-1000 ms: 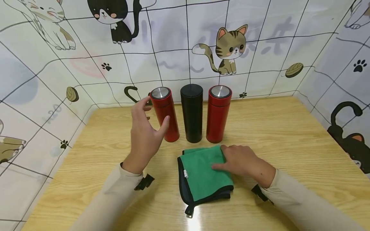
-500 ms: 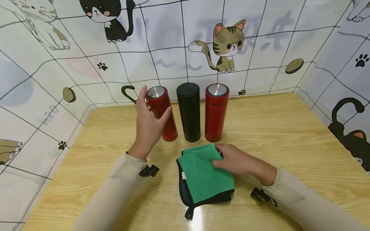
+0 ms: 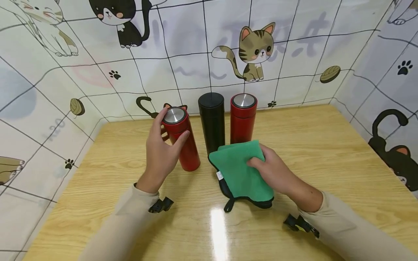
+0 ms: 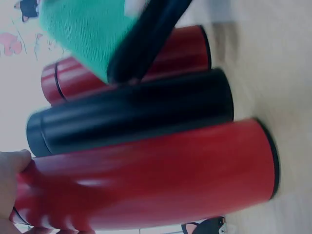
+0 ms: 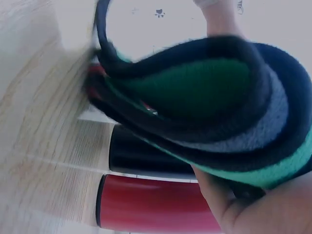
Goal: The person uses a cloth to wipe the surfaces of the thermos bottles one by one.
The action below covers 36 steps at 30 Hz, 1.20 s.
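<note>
Cloth (image 3: 241,172), green and folded, pinched in right hand (image 3: 277,170), in front of black bottle (image 3: 212,123) and right red bottle (image 3: 243,123); left red bottle (image 3: 187,154) gripped near the top in left hand (image 3: 160,154) — best to hold steady, without knocking the others.

Two red flasks (image 3: 189,153) (image 3: 243,125), one black flask (image 3: 213,125), one green cloth (image 3: 241,168), one white tag (image 3: 220,175), two hands (image 3: 160,152) (image 3: 277,170), two beige sleeves (image 3: 121,221) (image 3: 352,226), one desk (image 3: 326,152), two printed yarn balls (image 3: 77,106) (image 3: 330,74).
</note>
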### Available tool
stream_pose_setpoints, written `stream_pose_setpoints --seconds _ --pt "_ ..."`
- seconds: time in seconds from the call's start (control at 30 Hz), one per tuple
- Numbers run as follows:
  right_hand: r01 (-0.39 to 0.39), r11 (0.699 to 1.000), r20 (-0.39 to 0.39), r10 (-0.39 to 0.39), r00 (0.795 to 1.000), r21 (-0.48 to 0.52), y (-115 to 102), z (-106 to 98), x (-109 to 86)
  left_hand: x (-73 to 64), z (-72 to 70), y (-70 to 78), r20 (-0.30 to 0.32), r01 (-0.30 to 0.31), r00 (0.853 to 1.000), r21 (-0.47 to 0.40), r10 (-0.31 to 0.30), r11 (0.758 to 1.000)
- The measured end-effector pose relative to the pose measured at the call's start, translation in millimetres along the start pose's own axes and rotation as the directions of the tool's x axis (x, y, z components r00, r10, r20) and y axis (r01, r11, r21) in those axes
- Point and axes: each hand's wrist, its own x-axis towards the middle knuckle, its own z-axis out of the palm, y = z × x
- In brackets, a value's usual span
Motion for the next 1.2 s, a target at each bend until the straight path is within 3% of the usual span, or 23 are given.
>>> stream_pose_setpoints --seconds 0.1,0.37,0.6,0.87,1.03,1.2 --pt "0.036 0.999 -0.067 -0.036 0.997 0.006 -2 1 -1.9 -14.9 -3.0 7.4 0.001 -0.028 1.000 -0.005 0.028 1.000" --pt "0.087 0.995 -0.116 -0.080 0.990 0.052 -2 7 -5.1 -42.5 0.4 28.9 0.070 -0.061 0.995 -0.064 0.065 0.996" --pt "0.214 0.974 -0.161 -0.200 0.967 0.075 -5 16 -16.1 -51.1 11.9 41.9 0.134 -0.154 0.977 -0.107 0.168 0.982" --pt "0.339 0.936 -0.207 -0.315 0.926 0.090 -10 25 -26.6 -53.1 22.0 48.5 0.185 -0.204 0.956 -0.149 0.230 0.968" --pt "0.338 0.940 -0.197 -0.323 0.926 0.049 -11 31 -28.9 -54.8 24.3 46.5 0.181 -0.223 0.951 -0.154 0.249 0.963" --pt "0.249 0.968 -0.174 -0.247 0.953 -0.011 -8 32 -26.6 -53.6 26.9 42.1 0.157 -0.255 0.948 -0.152 0.278 0.955"
